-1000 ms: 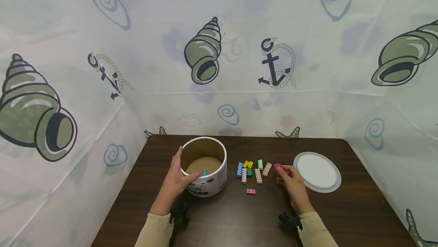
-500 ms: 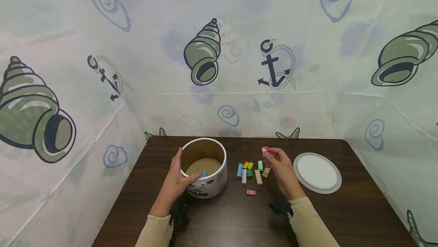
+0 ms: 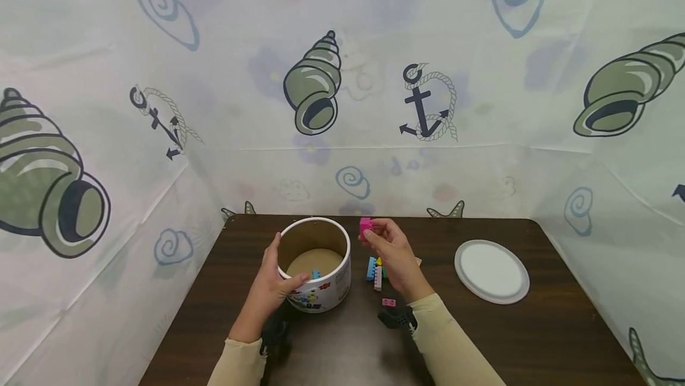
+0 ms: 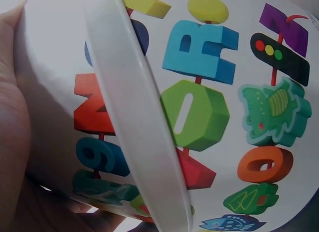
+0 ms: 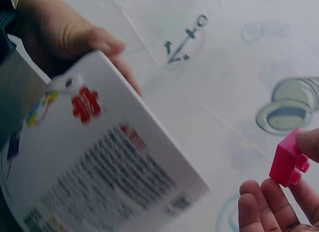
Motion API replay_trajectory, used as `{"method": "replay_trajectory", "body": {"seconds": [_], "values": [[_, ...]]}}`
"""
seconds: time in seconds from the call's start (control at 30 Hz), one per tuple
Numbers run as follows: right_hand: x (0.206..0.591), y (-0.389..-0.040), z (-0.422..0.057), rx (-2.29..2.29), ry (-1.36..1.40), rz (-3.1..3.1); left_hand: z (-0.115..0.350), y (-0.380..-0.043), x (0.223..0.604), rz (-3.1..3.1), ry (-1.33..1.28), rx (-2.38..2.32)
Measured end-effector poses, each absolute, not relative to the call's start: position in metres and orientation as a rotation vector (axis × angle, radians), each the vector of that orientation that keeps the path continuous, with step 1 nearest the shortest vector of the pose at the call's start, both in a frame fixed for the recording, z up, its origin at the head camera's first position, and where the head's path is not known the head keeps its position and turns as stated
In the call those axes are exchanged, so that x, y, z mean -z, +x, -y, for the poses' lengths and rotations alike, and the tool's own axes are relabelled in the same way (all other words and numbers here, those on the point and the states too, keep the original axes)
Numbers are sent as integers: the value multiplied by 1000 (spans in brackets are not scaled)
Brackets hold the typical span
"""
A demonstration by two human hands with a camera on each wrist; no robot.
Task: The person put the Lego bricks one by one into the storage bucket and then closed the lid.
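Note:
My left hand (image 3: pixel 267 285) grips a round white bucket (image 3: pixel 337 288), its thumb over the front rim and its fingers along the left side. Colourful printed pictures cover the bucket's wall (image 4: pixel 199 157) in the left wrist view, where a pale handle band (image 4: pixel 139 112) crosses it. Inside lies a small blue toy brick (image 3: pixel 316 274). To the right of the rim, raised above the table, my right hand (image 3: pixel 395 255) pinches a bright pink toy brick (image 3: pixel 365 226) between thumb and fingers. The right wrist view shows the studs of this pink brick (image 5: pixel 285 159) facing the fingers.
Several loose toy bricks lie below my right hand, among them a blue brick (image 3: pixel 371 268) and a pale pink brick (image 3: pixel 377 279); the hand partly hides the group. A pink two-stud brick (image 3: pixel 389 303) lies nearer. A white plate (image 3: pixel 492 273) sits at the right of the dark table (image 3: pixel 556 326).
My right hand has carried the bright pink brick up and left, from beside the plate to near the bucket's rim. The left hand has stayed on the bucket.

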State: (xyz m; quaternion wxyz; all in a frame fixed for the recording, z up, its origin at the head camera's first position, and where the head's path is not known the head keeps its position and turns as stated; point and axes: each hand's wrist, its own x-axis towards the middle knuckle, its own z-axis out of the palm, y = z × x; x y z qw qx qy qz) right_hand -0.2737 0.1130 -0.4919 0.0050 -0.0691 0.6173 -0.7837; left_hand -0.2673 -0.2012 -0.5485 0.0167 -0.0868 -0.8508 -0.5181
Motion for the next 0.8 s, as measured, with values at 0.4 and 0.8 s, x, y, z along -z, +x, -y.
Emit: {"method": "replay_trajectory", "body": {"seconds": [0.4, 0.8], "values": [[465, -283, -67, 2378, -400, -1930, 200, -266, 551, 2628, -266, 1600], [453, -292, -44, 2352, -460, -1681, 199, -267, 549, 2619, -276, 1609]]}}
